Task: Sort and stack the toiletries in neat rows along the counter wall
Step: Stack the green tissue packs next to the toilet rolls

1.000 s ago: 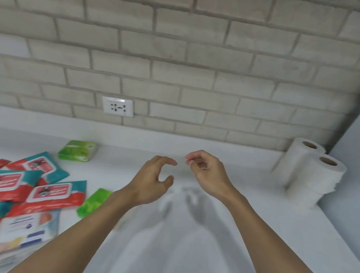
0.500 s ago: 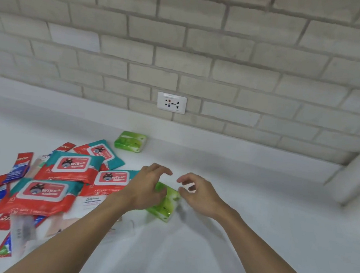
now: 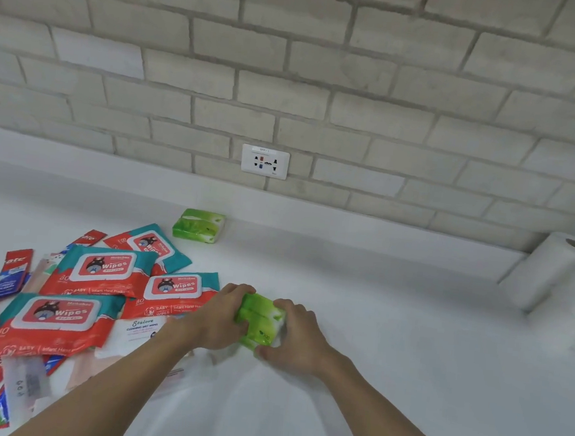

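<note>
**Green Tissue Pack Gripped in Both Hands**

A small green plastic-wrapped tissue pack [image 3: 260, 320] is gripped from two sides above the white counter [image 3: 420, 389], well apart from the pale brick wall [image 3: 292, 77]. The left hand [image 3: 216, 320] is curled round its 9 o'clock side. The right hand [image 3: 297, 334] is curled round its 3 o'clock side, with the thumb set at the near corner. Whether the pack rests on the counter or is lifted clear cannot be told.

A second green tissue pack [image 3: 199, 225] lies at 11 o'clock from the held one, just beside the raised back edge of the counter and below a white wall socket [image 3: 265, 161].

At 9 o'clock from the hands, red-and-teal baby wipes packs [image 3: 98, 270] are heaped and overlapped. A white cleaning wipes pack [image 3: 138, 331] is partly covered by the left wrist. Red-and-blue toothpaste boxes [image 3: 10, 272] are found at the heap's outer 9 o'clock edge, partly buried.

White paper rolls [image 3: 554, 275] stand at 2 o'clock, against the wall.
</note>
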